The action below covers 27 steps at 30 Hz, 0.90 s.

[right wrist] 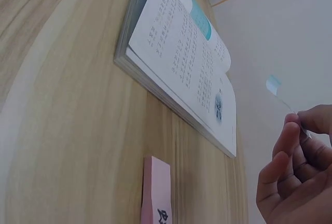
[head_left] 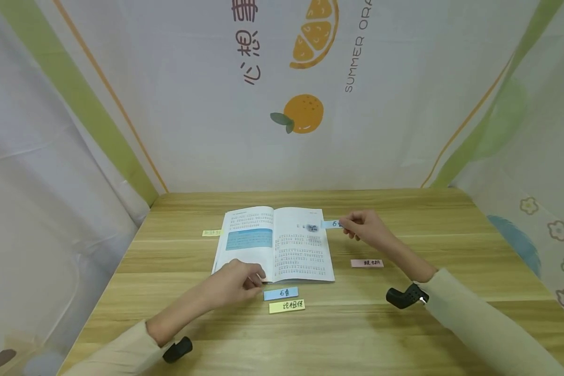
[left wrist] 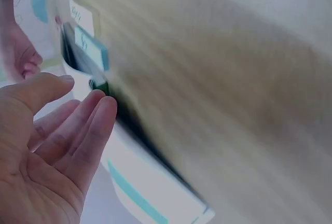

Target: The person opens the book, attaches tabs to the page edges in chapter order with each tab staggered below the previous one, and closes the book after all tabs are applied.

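Note:
An open book point(head_left: 303, 261) lies on the wooden table, with printed text on both pages. Between thumb and fingers my right hand point(head_left: 368, 228) pinches a light blue sticky note point(head_left: 330, 224) with handwriting on it. In the head view its left end meets the upper right page edge; in the right wrist view the note's free end point(right wrist: 273, 85) appears raised above the page. At the lower edge of the left page, my left hand point(head_left: 235, 284) has its fingers loosely bent. The left wrist view shows nothing held by these fingers point(left wrist: 101, 125).
A blue sticky note pad point(head_left: 280, 294) and a yellow pad point(head_left: 286, 306), both handwritten, lie in front of the book. To its right lies a pink pad point(head_left: 366, 263). A pale yellow note point(head_left: 211, 233) sticks out from the left edge. A printed curtain point(head_left: 207, 130) hangs behind.

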Motion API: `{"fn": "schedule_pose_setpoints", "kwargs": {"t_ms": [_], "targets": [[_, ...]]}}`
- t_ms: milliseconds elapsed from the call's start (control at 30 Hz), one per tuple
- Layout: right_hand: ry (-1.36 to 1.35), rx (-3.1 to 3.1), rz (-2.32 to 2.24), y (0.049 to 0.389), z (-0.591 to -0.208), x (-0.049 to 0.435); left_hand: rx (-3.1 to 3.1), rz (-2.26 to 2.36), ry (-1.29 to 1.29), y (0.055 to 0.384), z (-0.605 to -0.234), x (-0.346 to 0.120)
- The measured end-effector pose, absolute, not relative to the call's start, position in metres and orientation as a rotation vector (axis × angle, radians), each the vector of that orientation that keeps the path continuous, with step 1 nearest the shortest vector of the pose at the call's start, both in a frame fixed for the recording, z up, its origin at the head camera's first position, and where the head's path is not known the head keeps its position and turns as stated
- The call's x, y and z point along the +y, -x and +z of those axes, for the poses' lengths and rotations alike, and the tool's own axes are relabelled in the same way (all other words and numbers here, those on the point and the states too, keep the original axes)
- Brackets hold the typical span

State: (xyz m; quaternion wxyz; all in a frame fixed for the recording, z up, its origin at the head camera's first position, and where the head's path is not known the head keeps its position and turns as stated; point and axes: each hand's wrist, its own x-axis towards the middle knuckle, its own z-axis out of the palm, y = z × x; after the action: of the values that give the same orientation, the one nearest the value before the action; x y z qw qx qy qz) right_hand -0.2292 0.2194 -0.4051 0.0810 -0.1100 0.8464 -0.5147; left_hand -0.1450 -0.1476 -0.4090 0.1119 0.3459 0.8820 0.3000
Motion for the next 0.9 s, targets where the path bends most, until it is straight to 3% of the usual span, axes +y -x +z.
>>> {"fn": "schedule_pose_setpoints", "kwargs": {"t_ms": [233,900], "targets": [[0.336,2.54,-1.532,0.228,-0.402,0.224,2.632,0.85,-1.033,0.154,-0.399,-0.152],[0.303,2.591,-1.458,0.247,-0.423,0.239,2.631,0.635,-1.078,0.174,-0.412,-0.104]]}}
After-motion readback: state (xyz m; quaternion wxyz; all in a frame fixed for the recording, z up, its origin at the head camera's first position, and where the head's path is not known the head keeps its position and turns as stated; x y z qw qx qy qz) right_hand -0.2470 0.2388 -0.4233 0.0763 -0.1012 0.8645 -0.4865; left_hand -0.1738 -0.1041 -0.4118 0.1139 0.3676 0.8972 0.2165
